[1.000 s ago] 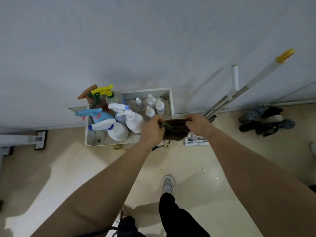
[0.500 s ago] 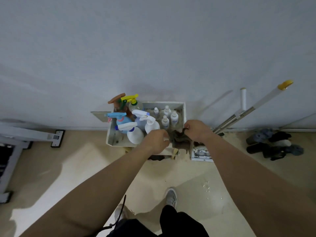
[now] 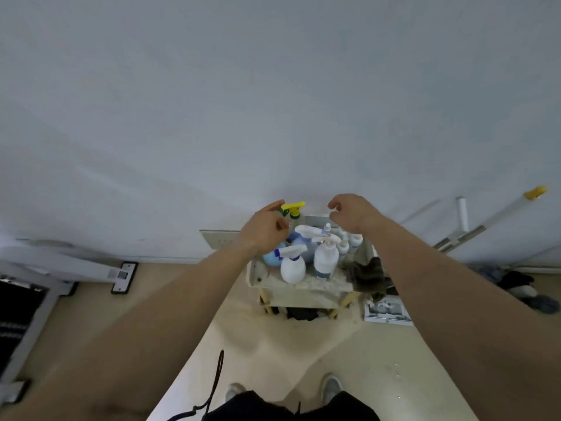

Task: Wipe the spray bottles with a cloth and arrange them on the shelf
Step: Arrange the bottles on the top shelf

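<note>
Spray bottles (image 3: 293, 267) stand upright in a tight cluster on the top tray of a low shelf (image 3: 303, 287) against the wall. Trigger heads point in different directions, and several overlap. A row of small bottles (image 3: 353, 243) sits behind them to the right.

The cloth (image 3: 368, 273), dark and crumpled, lies at the tray's right front corner, partly hanging over the edge. No hand is touching it.

The left hand (image 3: 267, 230) hovers over the left side of the cluster, in front of a yellow trigger (image 3: 293, 207). Its fingers are loosely curled and appear to hold nothing. The right hand (image 3: 352, 212) hovers over the small bottles, fingers also loosely curled and empty.

Judgement: the wiping stage looks paused or finished, and the bottles look loosely grouped rather than arranged.

Risks:
- Lifting one bottle out of the pack could snag a neighbour's trigger and tip it, because the heads overlap.
- Nudging the tray could slide the overhanging cloth to the floor, onto the paper (image 3: 387, 309) below.
- Reaching across the tall white bottle (image 3: 325, 259) to the back row could knock it over with a wrist.
</note>
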The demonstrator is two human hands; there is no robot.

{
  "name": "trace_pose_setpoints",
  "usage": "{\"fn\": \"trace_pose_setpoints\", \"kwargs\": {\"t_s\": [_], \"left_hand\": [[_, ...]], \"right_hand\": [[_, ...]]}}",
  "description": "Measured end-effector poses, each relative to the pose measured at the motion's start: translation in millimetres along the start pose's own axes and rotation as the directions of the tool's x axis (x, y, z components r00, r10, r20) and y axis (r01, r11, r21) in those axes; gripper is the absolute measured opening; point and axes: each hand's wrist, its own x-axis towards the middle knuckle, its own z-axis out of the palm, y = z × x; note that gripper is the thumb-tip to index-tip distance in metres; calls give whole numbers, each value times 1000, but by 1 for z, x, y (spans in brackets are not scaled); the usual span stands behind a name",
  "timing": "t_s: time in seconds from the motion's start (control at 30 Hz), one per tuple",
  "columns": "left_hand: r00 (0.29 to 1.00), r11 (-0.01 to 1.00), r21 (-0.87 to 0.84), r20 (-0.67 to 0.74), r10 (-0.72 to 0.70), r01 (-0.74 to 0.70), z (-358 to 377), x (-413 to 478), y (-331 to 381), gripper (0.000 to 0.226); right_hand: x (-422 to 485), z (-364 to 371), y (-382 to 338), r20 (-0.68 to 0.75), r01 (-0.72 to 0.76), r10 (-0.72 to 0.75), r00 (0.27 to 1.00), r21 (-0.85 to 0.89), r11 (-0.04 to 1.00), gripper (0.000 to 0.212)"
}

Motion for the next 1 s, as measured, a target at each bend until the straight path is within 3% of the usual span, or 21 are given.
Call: {"fn": "trace_pose_setpoints", "kwargs": {"t_s": [0.23,0.47,0.67,0.87,1.0], "left_hand": [[992,993,10,-34,-118,119,-36,26,-57,19],[981,983,49,-96,-170,175,-18,93,-74,24],[976,970,107,-21,-215,216,13,144,-82,44],[974,963,153,-72,-213,222,26,162,-89,42],[956,965,37,-153,-251,259,25,159,-89,40]], "right_hand": [[28,12,-46,-36,18,-19,999,-26,1000,37],[78,40,-50,17,94,-93,996,-61,994,42],[118,69,-54,115,206,-189,975,-172,963,50],[135,77,-41,154,166,-146,977,-128,978,37],[137,78,-36,137,177,-163,977,-96,979,24]]}}
